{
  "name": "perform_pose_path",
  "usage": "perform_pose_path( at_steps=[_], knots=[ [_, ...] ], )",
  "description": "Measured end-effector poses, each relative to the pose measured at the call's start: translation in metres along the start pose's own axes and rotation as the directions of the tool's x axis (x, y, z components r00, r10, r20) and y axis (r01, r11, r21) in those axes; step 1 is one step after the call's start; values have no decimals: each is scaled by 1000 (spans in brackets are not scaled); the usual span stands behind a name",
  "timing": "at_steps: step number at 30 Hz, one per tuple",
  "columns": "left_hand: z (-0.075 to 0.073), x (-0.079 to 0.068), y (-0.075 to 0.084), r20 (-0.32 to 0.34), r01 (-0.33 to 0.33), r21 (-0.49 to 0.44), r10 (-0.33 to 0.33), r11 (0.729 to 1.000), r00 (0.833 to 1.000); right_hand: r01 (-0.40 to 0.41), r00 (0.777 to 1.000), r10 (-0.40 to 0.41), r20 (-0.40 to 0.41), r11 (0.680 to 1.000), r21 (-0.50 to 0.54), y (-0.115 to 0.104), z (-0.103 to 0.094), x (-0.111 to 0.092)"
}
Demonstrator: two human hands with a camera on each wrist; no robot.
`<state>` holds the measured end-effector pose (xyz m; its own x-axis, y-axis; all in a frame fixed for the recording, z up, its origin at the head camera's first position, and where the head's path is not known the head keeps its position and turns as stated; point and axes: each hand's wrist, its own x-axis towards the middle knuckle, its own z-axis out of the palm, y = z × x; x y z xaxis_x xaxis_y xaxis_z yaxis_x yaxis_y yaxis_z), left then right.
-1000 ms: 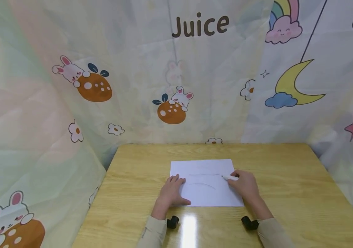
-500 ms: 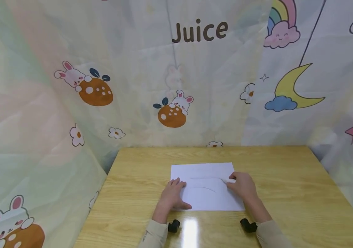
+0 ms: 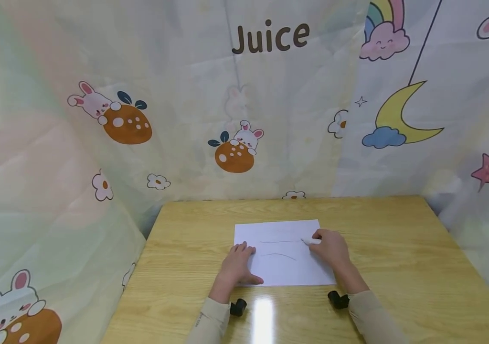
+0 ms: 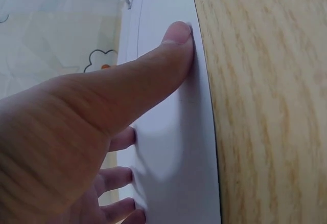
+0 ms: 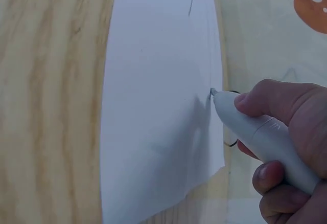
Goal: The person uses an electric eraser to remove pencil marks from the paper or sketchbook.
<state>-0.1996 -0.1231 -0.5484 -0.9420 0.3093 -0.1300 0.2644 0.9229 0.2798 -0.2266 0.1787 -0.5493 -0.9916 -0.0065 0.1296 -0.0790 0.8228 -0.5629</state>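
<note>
A white sheet of paper [image 3: 285, 272] lies flat, marked with a nearly straight thin line and a curved one below it. My left hand [image 3: 237, 265] rests on its left side, fingers spread and thumb [image 4: 176, 32] pressing near the front edge. At the right side, my right hand [image 3: 332, 248] grips a thick white pen-shaped tool [image 5: 255, 127] between thumb and fingers. Its small grey tip meets the paper at the right end of the upper line. In the left wrist view the tool's tip [image 4: 126, 1] shows at the top.
The wooden table [image 3: 197, 224] extends around the paper on every side. Behind it hangs a printed cloth [image 3: 193, 105] with rabbits, a moon and the word Juice. Black wrist cameras [image 3: 239, 307] sit at both cuffs.
My right hand has shifted slightly left over the paper, with the tool tip staying near the upper line's right end. My left hand keeps its place. The head view has moved a little.
</note>
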Motion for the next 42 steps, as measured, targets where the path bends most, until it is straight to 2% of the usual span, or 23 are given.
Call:
perform_pose_path(
  at_steps=[10,13,21,24,28,32,38,42],
  knots=[
    [-2,-1,-5,2,-5,-13,5,1000,1000,4,1000,-4,9,1000,7,-5,1,4],
    [2,-1,-4,10,-19,-10,19,1000,1000,-29,999,29,16,1000,9,-3,-1,-1],
    [8,-3,-5,18,-23,-4,23,1000,1000,-32,999,32,22,999,-3,-3,0,-5],
    [6,-2,-5,8,-32,-1,32,999,999,-50,998,49,29,999,2,-3,0,-5],
    [2,-1,-5,-6,-35,-5,35,999,999,-32,999,32,27,999,18,-5,0,1],
    [0,-2,-6,6,-41,-9,41,999,999,-48,998,48,40,999,4,-4,-1,1],
    [-2,-4,-5,0,-37,-12,37,999,999,5,1000,-6,21,1000,29,-4,-1,5],
    [-4,-5,-2,15,-41,-20,41,999,999,-23,999,22,34,1000,19,-3,-2,4]
  ],
)
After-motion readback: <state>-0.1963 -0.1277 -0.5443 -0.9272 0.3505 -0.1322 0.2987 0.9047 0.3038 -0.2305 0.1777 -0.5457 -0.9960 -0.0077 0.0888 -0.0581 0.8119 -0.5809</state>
